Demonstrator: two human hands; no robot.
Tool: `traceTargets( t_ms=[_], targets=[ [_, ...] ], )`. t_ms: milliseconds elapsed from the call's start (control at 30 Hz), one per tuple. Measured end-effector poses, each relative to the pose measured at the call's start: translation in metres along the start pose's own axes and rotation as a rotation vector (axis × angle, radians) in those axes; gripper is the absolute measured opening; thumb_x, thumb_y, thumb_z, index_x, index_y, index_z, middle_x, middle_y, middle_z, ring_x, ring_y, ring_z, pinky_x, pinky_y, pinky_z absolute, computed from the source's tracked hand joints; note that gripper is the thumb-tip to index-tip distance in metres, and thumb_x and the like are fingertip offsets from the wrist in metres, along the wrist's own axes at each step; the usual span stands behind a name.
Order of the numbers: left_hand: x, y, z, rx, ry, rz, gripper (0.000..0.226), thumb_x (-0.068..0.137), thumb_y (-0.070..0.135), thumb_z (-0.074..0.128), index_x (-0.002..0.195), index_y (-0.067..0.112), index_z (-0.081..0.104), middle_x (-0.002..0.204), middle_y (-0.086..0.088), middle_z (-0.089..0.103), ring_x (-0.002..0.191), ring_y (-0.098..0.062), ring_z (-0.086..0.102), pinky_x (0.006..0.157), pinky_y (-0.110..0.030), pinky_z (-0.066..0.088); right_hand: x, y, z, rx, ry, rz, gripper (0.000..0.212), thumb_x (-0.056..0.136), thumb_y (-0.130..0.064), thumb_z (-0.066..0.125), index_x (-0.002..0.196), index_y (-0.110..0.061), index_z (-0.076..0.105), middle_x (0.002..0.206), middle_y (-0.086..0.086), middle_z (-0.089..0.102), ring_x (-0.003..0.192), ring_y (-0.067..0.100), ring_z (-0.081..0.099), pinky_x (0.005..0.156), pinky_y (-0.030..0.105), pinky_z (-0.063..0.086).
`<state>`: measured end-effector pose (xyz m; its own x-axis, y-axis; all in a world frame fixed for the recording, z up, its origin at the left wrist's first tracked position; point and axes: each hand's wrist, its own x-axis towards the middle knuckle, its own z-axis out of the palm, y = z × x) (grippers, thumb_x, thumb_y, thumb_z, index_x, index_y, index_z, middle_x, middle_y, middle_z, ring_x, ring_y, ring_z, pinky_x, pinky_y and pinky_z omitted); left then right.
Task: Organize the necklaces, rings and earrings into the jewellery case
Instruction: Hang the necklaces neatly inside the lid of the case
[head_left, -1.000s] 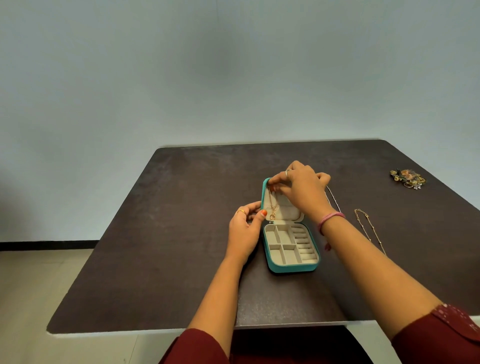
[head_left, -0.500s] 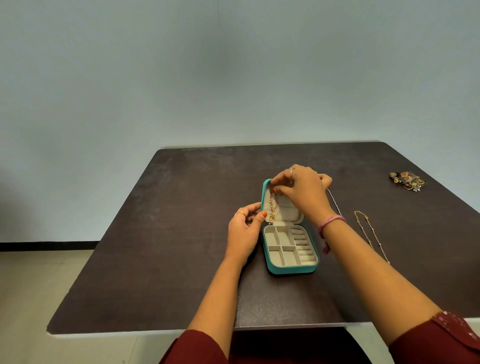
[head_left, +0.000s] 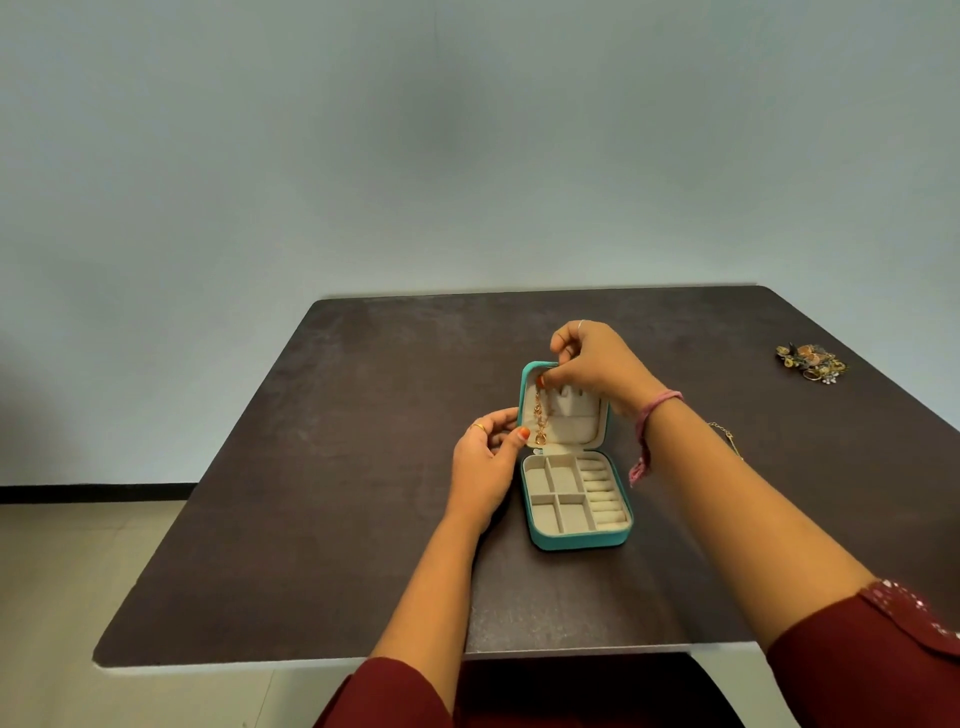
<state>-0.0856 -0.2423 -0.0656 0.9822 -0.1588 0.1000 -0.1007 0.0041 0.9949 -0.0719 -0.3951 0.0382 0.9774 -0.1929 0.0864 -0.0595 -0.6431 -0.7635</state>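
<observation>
1. The teal jewellery case (head_left: 575, 540) lies open on the dark table (head_left: 322, 467), its lid (head_left: 563, 410) upright. The tray's compartments and ring rolls show nothing in them.
2. A gold necklace (head_left: 539, 415) hangs down the left side of the lid's lining.
3. My right hand (head_left: 597, 364) curls over the lid's top edge, fingertips pinching the necklace's upper end.
4. My left hand (head_left: 485, 457) holds the lid's left edge, thumb beside the pendant.
5. Another chain (head_left: 727, 436) shows past my right wrist; a jewellery pile (head_left: 813, 361) sits far right.
</observation>
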Motion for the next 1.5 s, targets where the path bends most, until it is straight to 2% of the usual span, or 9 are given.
traceTargets(
  t_ms=[100,200,467,700,933,1100,1200,1333,1500],
  targets=[
    [0.0,-0.001,0.001,0.035,0.007,-0.002,0.02,0.091,0.013,0.061,0.111,0.019,0.062,0.099,0.006,0.07,0.089,-0.006,0.067,0.076,-0.017,0.053,-0.002,-0.002,-0.002,0.024,-0.043,-0.037,0.03,0.07,-0.005,0.076,0.077,-0.025,0.056,0.069,-0.007,0.058,0.067,0.011,0.056,0.078,0.039,0.052],
    [0.002,-0.005,0.002,0.121,0.036,0.0,0.017,0.091,0.02,0.061,0.107,0.025,0.062,0.095,0.007,0.071,0.087,-0.006,0.067,0.079,-0.025,0.055,-0.01,0.001,-0.007,0.178,-0.059,-0.081,0.022,0.077,-0.003,0.073,0.081,-0.02,0.06,0.077,-0.001,0.061,0.068,0.009,0.058,0.062,0.018,0.051],
    [0.0,0.001,0.006,0.316,0.075,0.039,0.028,0.094,0.026,0.055,0.119,0.016,0.061,0.11,0.002,0.063,0.088,-0.003,0.062,0.082,-0.026,0.052,-0.021,0.034,-0.027,0.321,0.098,-0.037,0.013,0.083,-0.007,0.069,0.087,-0.019,0.064,0.093,0.006,0.069,0.086,0.013,0.063,0.073,0.02,0.049],
    [-0.003,0.006,0.009,0.387,0.085,0.048,0.031,0.096,0.026,0.052,0.124,0.014,0.059,0.112,0.003,0.058,0.084,0.001,0.057,0.084,-0.028,0.052,-0.035,0.07,-0.054,0.372,0.206,0.013,0.015,0.082,-0.005,0.069,0.084,-0.019,0.065,0.084,0.003,0.068,0.077,0.009,0.063,0.07,0.017,0.048],
    [-0.006,0.008,0.01,0.375,0.13,0.02,0.035,0.095,0.026,0.052,0.128,0.013,0.057,0.112,0.005,0.055,0.089,-0.001,0.054,0.082,-0.023,0.046,-0.038,0.112,-0.074,0.334,0.277,0.083,0.014,0.08,-0.006,0.072,0.083,-0.019,0.066,0.094,0.016,0.069,0.087,0.021,0.062,0.084,0.036,0.051],
    [-0.007,0.009,0.011,0.331,0.151,0.006,0.034,0.096,0.026,0.053,0.127,0.015,0.057,0.111,0.009,0.054,0.094,0.0,0.052,0.082,-0.02,0.042,-0.03,0.136,-0.079,0.224,0.325,0.11,0.011,0.081,-0.01,0.071,0.09,-0.016,0.069,0.083,0.003,0.065,0.078,0.013,0.057,0.072,0.025,0.045],
    [-0.005,0.007,0.009,0.279,0.208,-0.007,0.03,0.095,0.028,0.052,0.123,0.019,0.06,0.113,0.01,0.056,0.094,0.001,0.053,0.085,-0.023,0.044,-0.022,0.143,-0.081,0.114,0.309,0.108,0.007,0.085,-0.015,0.068,0.091,-0.018,0.07,0.083,-0.002,0.066,0.077,0.01,0.058,0.073,0.023,0.042],
    [-0.002,0.006,0.007,0.161,0.312,-0.043,0.016,0.094,0.028,0.053,0.108,0.027,0.062,0.1,0.002,0.066,0.091,-0.012,0.062,0.086,-0.033,0.052,-0.005,0.15,-0.081,-0.025,0.234,0.117,0.014,0.088,-0.017,0.064,0.099,-0.015,0.071,0.098,0.004,0.07,0.095,0.017,0.062,0.086,0.026,0.044],
    [0.001,0.007,0.008,0.1,0.392,-0.047,0.019,0.096,0.024,0.052,0.11,0.018,0.063,0.091,0.0,0.067,0.075,-0.006,0.06,0.074,-0.023,0.051,0.017,0.152,-0.078,-0.121,0.111,0.143,0.021,0.091,-0.019,0.061,0.11,-0.015,0.069,0.112,0.006,0.067,0.107,0.02,0.06,0.093,0.027,0.041]
  ],
)
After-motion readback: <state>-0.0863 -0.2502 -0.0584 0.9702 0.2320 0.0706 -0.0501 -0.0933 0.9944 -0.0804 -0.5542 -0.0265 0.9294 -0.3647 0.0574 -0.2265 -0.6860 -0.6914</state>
